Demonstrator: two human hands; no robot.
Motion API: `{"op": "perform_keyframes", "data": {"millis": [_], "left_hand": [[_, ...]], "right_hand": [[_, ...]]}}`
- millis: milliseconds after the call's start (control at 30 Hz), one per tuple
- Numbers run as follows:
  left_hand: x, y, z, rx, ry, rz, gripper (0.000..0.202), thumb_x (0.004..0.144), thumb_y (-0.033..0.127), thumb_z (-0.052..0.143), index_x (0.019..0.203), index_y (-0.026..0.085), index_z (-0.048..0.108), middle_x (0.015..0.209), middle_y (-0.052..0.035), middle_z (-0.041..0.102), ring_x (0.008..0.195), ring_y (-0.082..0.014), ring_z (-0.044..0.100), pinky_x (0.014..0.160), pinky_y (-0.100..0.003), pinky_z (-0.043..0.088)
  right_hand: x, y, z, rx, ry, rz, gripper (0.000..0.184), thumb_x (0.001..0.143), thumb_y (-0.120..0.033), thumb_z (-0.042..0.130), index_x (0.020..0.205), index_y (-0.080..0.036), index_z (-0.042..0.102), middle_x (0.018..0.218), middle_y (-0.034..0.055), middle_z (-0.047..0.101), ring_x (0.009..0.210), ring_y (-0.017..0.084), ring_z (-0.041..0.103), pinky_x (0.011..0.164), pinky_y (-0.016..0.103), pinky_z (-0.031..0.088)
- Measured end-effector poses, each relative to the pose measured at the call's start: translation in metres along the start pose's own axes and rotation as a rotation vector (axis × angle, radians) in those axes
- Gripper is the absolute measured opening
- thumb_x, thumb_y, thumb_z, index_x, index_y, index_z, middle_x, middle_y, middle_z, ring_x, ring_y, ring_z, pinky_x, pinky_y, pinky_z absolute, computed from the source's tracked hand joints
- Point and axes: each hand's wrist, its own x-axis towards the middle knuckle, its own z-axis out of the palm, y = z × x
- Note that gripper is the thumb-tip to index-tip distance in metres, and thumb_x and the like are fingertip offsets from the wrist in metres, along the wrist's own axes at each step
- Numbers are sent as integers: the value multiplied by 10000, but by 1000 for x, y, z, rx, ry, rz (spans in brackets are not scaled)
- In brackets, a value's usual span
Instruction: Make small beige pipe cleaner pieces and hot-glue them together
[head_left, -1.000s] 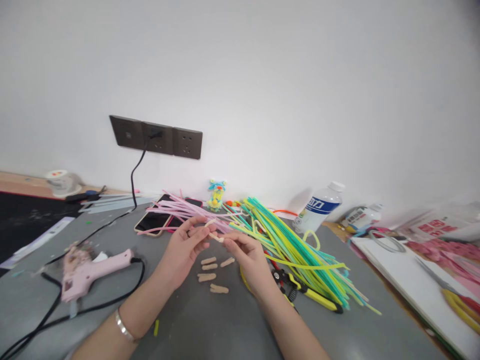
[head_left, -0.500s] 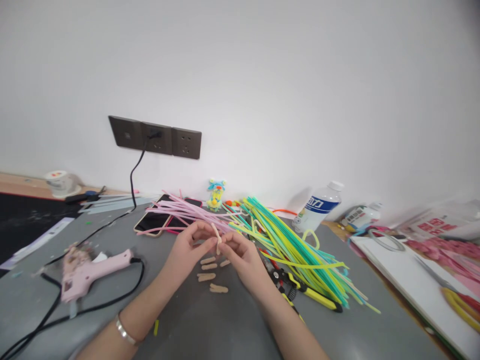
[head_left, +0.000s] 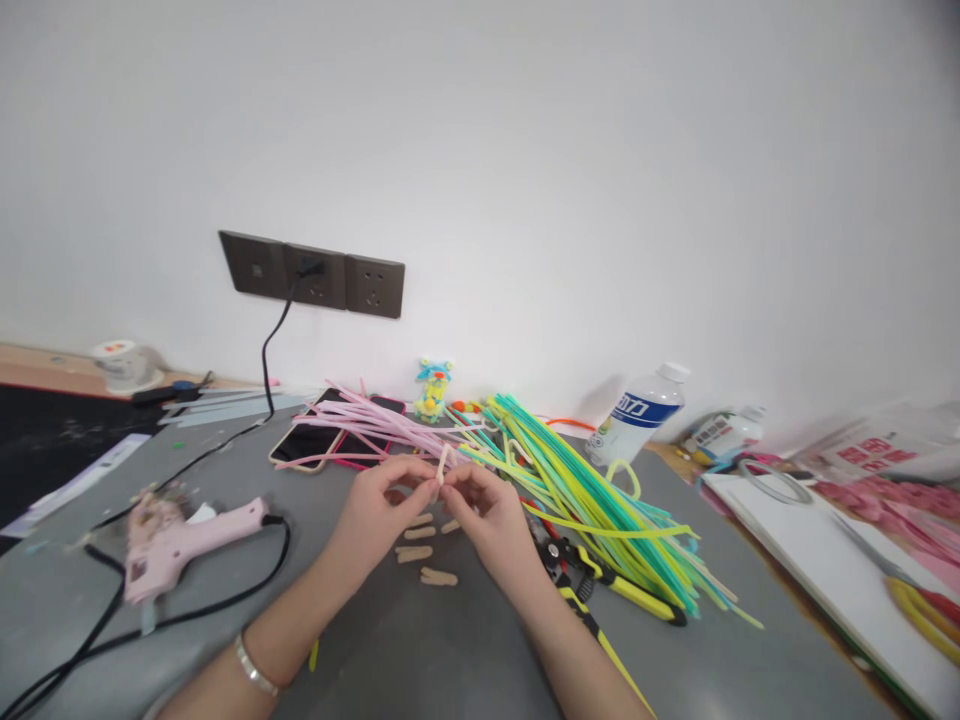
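Between the fingertips of both hands, a short pale beige pipe cleaner (head_left: 443, 459) points upward, bent into a narrow loop. My left hand (head_left: 396, 492) pinches it from the left, thumb against forefinger. From the other side my right hand (head_left: 484, 497) pinches the same piece, its fingers curled. Just below the hands several short folded beige pipe cleaner pieces (head_left: 438, 577) lie on the grey table (head_left: 405, 650). Part of this group is hidden behind the fingers.
Pink pipe cleaners (head_left: 390, 424) lie across phones (head_left: 304, 443) behind my hands. To the right are green and yellow pipe cleaners (head_left: 592, 500), yellow-handled pliers (head_left: 630, 592) and a bottle (head_left: 636, 412). A pink glue gun (head_left: 187, 547) with its cord lies left. A small figure (head_left: 433, 388) stands at the wall.
The beige pipe cleaner, earlier a single leaning strand at its top, now shows as a narrow upright loop. Both hands have dipped slightly and drawn their fingers closer together.
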Motion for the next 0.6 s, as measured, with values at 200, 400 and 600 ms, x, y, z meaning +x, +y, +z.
{"op": "perform_keyframes", "data": {"millis": [200, 400, 600], "left_hand": [[0, 0, 1, -6, -64, -68, 83, 693, 243, 737, 706, 164, 714, 713, -42, 688, 677, -180, 620, 590, -234, 501], [0, -2, 0, 10, -94, -46, 106, 721, 256, 707, 753, 157, 730, 788, -64, 722, 722, -189, 635, 596, -230, 506], [0, -5, -1, 175, -65, 39, 124, 738, 270, 640, 750, 163, 703, 778, -61, 731, 707, -193, 655, 567, -235, 487]], "right_hand": [[-1, -1, -2, -2, 8, -2, 143, 816, -324, 666, 787, -195, 611, 672, -12, 598, 577, 137, 566, 544, 252, 445], [0, -2, -4, -17, 17, -4, 115, 818, -297, 659, 814, -191, 614, 634, -21, 600, 551, 136, 586, 547, 257, 463], [-1, 0, -3, -31, -9, -1, 143, 812, -324, 666, 810, -194, 607, 715, -3, 624, 587, 155, 644, 546, 268, 507]]}}
